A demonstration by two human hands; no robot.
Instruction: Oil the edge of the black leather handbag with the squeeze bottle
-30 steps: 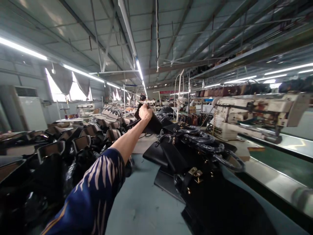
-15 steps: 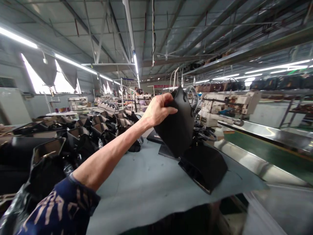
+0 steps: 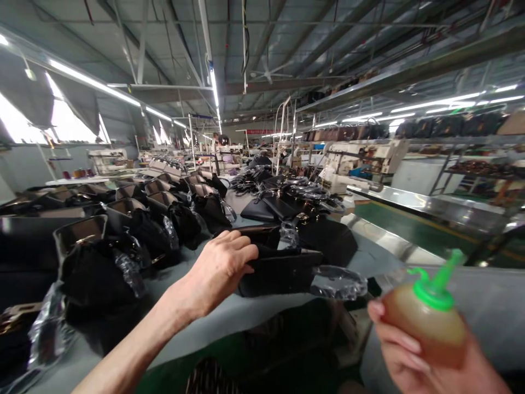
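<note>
1. Grasping the near black bag (image 3: 283, 279) at its left edge, the left hand (image 3: 227, 262) curls its fingers over the rim, around the centre of the frame; the bag lies at the near edge of the worktop (image 3: 192, 328), its plastic-wrapped handle (image 3: 340, 283) reaching right.
2. At lower right, the right hand (image 3: 414, 372) has its grip around a squeeze bottle (image 3: 438, 328) of amber liquid; the green nozzle (image 3: 447, 273) points up, apart from the bag.
3. More black bags (image 3: 106, 290) crowd the left of the frame; a further pile (image 3: 270, 207) lies beyond the held one.
4. The step in hand looks like steadying the bag, bottle at the ready; the next move seems to call for a firm left hold and careful bottle control.
</note>
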